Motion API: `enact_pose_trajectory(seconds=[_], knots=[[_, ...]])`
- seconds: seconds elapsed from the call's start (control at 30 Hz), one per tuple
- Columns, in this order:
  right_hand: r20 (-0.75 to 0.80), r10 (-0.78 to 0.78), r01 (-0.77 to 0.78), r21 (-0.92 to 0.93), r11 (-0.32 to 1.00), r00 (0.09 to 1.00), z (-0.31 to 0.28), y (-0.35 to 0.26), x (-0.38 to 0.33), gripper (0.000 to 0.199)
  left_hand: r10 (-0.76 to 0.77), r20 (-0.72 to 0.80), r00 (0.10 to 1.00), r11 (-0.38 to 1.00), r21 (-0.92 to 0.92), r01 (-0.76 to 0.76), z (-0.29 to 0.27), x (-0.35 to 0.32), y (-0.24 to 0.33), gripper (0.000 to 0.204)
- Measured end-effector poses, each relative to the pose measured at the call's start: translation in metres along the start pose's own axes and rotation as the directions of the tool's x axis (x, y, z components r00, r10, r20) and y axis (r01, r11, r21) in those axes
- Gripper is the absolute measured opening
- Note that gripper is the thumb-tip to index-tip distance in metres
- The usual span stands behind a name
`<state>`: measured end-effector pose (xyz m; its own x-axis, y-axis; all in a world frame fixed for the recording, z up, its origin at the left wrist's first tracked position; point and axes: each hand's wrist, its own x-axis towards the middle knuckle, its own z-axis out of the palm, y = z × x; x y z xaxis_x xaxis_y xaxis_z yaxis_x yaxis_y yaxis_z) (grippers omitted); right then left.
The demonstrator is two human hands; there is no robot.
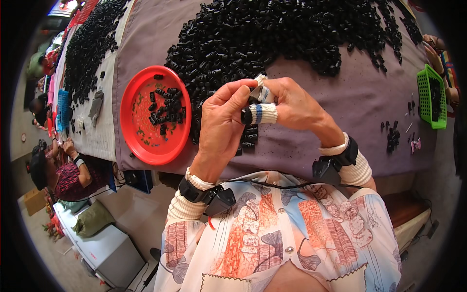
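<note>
A small black plastic piece (246, 116) sits pinched between the two hands, raised above the near edge of the table (360, 97), just over a short scatter of like pieces lying on the grey-purple cloth. The left hand (221, 121) has its fingers curled in, thumb and forefinger tips closed on the piece from the left. The right hand (287, 104) meets it from the other side, its fingers bent close; one fingertip wears a white cloth wrap with a blue stripe (262, 113), which presses against the piece. Both wrists carry black bands with a small black device and ribbed cream cuffs.

Just left of the hands, near the table's front edge, stands a round red tray (134, 104) holding a loose cluster of the same black pieces. Behind the hands, a great heap of black pieces (277, 29) spreads across the far half of the table. Toward the right edge a small group of pieces lies near a green basket (424, 90). At the far left another person (63, 173) sits at a neighbouring table.
</note>
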<state>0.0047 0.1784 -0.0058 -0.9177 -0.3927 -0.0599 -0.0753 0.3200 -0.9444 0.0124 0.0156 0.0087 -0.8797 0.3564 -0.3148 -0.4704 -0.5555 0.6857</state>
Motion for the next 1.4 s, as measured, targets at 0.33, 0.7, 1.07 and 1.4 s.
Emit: enact_pose_trajectory(seconds=[0.33,0.7,1.07,1.4], knots=[[-0.175,-0.007,0.047,0.223,0.974,0.985,0.002,-0.016,0.001,0.033,-0.001,0.086,0.996,0.973,-0.229,0.021,-0.008,0.003,0.002,0.022],[-0.203,-0.043,0.092,0.238,0.967,0.978,0.005,-0.017,0.001,0.032,0.096,0.085,0.992,0.971,-0.229,-0.075,-0.009,0.001,0.009,0.016],[-0.256,-0.019,0.111,0.35,0.93,0.966,0.007,-0.028,-0.003,0.03,0.151,0.085,0.985,0.979,-0.151,-0.137,-0.006,-0.006,0.02,0.015],[-0.225,-0.044,0.131,0.39,0.912,0.973,0.009,-0.027,-0.006,0.028,0.151,0.025,0.988,0.987,-0.058,-0.149,-0.006,-0.009,0.022,0.013]])
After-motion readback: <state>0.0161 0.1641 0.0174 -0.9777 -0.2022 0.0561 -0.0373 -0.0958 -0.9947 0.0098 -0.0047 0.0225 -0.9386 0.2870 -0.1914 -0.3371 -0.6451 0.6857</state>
